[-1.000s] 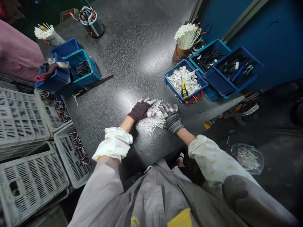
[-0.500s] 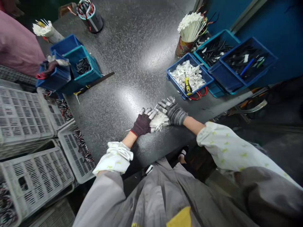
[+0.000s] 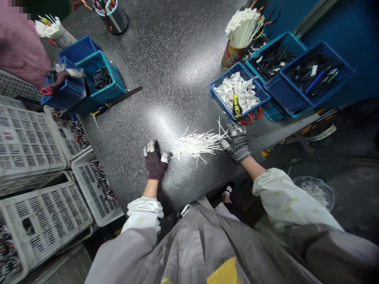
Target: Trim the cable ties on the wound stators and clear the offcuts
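A loose pile of thin white sticks, perhaps cable ties (image 3: pixel 195 145), lies spread sideways on the dark speckled tabletop (image 3: pixel 154 75). At its left end is my left hand (image 3: pixel 155 161), in a dark maroon glove with pale fingertips, fingers apart and the thumb close to the pile. My right hand (image 3: pixel 237 142), wearing a grey striped glove, rests on the table at the right end with its fingers spread. A few strips reach up to its thumb. Neither hand grips anything.
Beyond my right hand stands a blue tray (image 3: pixel 257 98) of white scraps, with a yellow-black screwdriver (image 3: pixel 236 107) on top and red-handled scissors (image 3: pixel 251 116) beside it. Bins of black pieces (image 3: pixel 272 65) stand farther right. Plastic crates (image 3: pixel 38 225) line the left, where a pink sleeve (image 3: pixel 22 47) shows.
Both hands have moved apart, the left leftward and the right rightward, off the white bundle. The sticks now lie uncovered and spread out between them.
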